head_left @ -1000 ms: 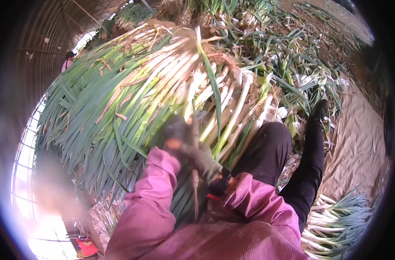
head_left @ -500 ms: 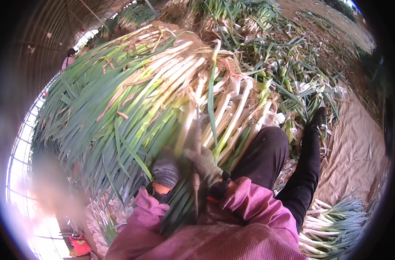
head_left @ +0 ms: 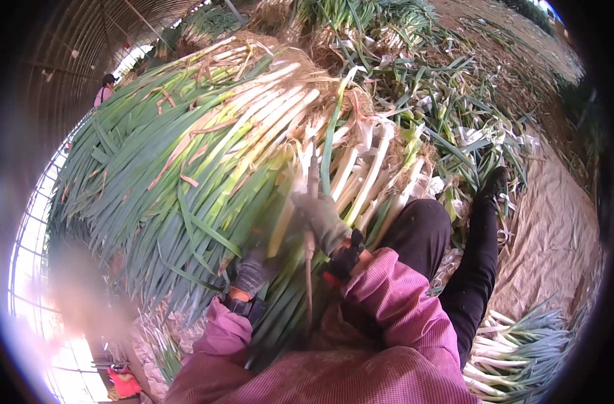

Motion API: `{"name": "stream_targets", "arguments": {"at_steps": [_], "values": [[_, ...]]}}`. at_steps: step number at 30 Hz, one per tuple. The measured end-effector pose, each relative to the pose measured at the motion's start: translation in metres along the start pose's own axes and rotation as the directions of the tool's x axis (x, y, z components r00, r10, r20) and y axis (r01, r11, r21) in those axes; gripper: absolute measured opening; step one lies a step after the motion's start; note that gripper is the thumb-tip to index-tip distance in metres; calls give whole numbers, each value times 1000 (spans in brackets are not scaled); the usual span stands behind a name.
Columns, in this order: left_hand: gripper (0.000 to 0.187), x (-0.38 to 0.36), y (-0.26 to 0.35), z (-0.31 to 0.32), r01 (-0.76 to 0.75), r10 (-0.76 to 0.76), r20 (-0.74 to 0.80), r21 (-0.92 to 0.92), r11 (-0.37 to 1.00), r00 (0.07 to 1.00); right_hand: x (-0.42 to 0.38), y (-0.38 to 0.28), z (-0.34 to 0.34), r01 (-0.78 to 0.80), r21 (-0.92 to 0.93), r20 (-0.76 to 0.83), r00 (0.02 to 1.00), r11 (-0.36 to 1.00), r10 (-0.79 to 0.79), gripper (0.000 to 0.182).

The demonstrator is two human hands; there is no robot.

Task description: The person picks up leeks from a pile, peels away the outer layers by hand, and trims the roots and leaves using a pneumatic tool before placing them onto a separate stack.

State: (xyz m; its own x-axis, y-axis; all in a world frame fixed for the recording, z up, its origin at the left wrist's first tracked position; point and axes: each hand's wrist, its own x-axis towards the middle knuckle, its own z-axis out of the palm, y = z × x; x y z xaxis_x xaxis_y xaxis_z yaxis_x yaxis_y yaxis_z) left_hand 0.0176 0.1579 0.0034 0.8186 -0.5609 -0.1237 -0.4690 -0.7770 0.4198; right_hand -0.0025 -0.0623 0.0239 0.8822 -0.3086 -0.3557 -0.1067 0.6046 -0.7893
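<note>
My left hand (head_left: pixel 254 271), in a dark knit glove and blurred, is closed around a long green onion (head_left: pixel 282 225), whose pale stalk slants up and away from it. Just right of it, my gloved right hand (head_left: pixel 327 222) grips a slim brownish stick-like tool (head_left: pixel 309 259); its narrow end rises past the fingers and its lower part hangs toward my lap. The right fingers are close beside the pale stalk. A big heap of long green onions (head_left: pixel 138 182) fills the space ahead, roots pointing away to the upper right and green leaves fanning left.
Loose peelings and leaves (head_left: pixel 455 114) litter the ground to the right of my bent knee (head_left: pixel 421 229). Brown sheeting (head_left: pixel 549 229) lies beyond my leg. More green onions (head_left: pixel 509 357) rest at lower right. A person (head_left: pixel 105 91) is far back at left.
My right hand has moved up and slightly right along with the slim tool. My left hand has shifted a little down and left.
</note>
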Motion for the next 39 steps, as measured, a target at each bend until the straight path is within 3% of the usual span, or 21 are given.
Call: {"name": "stream_targets", "arguments": {"at_steps": [1, 4, 8, 9, 10, 12, 13, 15, 16, 17, 18, 19, 21, 23, 25, 26, 27, 30, 32, 35, 39], "values": [[44, 1, -5, 1, -35, 34, -9, -50, 998, 999, -1, -13, -3, -37, 18, 38, 999, 999, 37, 82], [32, 1, -7, -4, -33, 54, 35, -437, 899, 998, 0, -7, -5, -50, 115, 59, 997, 992, 43, 84], [21, 50, -29, -7, -314, 308, -83, -66, 947, 948, -46, 43, 13, 28, 82, 86, 996, 996, -35, 66], [19, 60, -10, -18, -440, 452, -145, 113, 891, 880, -68, 50, 20, 23, 70, 108, 994, 997, -31, 60], [16, 69, 4, -25, -536, 597, -176, 297, 790, 782, -86, 43, 21, -72, -12, 111, 991, 997, 73, 52], [16, 81, 14, -26, -544, 590, -87, 302, 783, 802, -80, 54, 25, -26, -134, 63, 997, 991, 34, 45], [17, 86, 20, -26, -551, 588, -41, 305, 777, 807, -73, 54, 21, -88, -44, 42, 995, 995, 90, 44], [19, 79, 30, -27, -245, 246, 51, -21, 969, 968, -63, 37, 13, -211, 137, 22, 977, 968, 210, 42], [20, 73, 34, -28, -44, 67, 141, -164, 986, 988, -65, 35, 11, -182, 148, 27, 983, 972, 180, 43], [23, 67, 31, -25, 41, 14, 171, -315, 948, 985, -68, 33, 9, -154, 161, 32, 988, 975, 151, 43], [26, 61, 29, -22, 128, -39, 201, -454, 882, 979, -72, 33, 9, -128, 172, 36, 992, 977, 123, 44], [27, 55, 18, -14, 155, -35, 198, -636, 756, 980, -80, 40, 13, 1, 89, -25, 1000, 996, 1, 45], [27, 45, 11, -8, 280, -116, 255, -887, 367, 960, -85, 47, 16, -26, 42, 29, 999, 999, 25, 48], [25, 29, 14, -18, 349, -143, 318, -862, 367, 937, -82, 47, 17, -56, 62, 57, 997, 996, 52, 47], [22, 20, -1, -17, 356, -123, 337, -826, 436, 933, -69, 42, 8, -192, 103, 108, 978, 976, 181, 46], [23, 12, -1, -17, 401, -135, 379, -830, 387, 915, -64, 43, 5, -255, 122, 136, 962, 959, 239, 45], [24, 4, 2, -20, 444, -144, 421, -830, 338, 896, -62, 50, 6, -128, 120, 141, 984, 985, 110, 41], [30, -3, -11, -13, 504, -144, 486, -853, 133, 862, -70, 61, 13, -66, 232, 215, 976, 970, 15, 40], [33, -4, -17, -9, 523, -132, 517, -853, 7, 846, -73, 54, 14, -148, 220, 211, 972, 964, 101, 40], [35, -4, -16, -3, 498, -39, 500, -865, -55, 865, -74, 48, 13, -181, 223, 223, 966, 958, 130, 39], [35, -5, -9, -12, 530, 8, 530, -848, 12, 848, -62, 41, 12, -204, 202, 219, 963, 958, 159, 38]]}}
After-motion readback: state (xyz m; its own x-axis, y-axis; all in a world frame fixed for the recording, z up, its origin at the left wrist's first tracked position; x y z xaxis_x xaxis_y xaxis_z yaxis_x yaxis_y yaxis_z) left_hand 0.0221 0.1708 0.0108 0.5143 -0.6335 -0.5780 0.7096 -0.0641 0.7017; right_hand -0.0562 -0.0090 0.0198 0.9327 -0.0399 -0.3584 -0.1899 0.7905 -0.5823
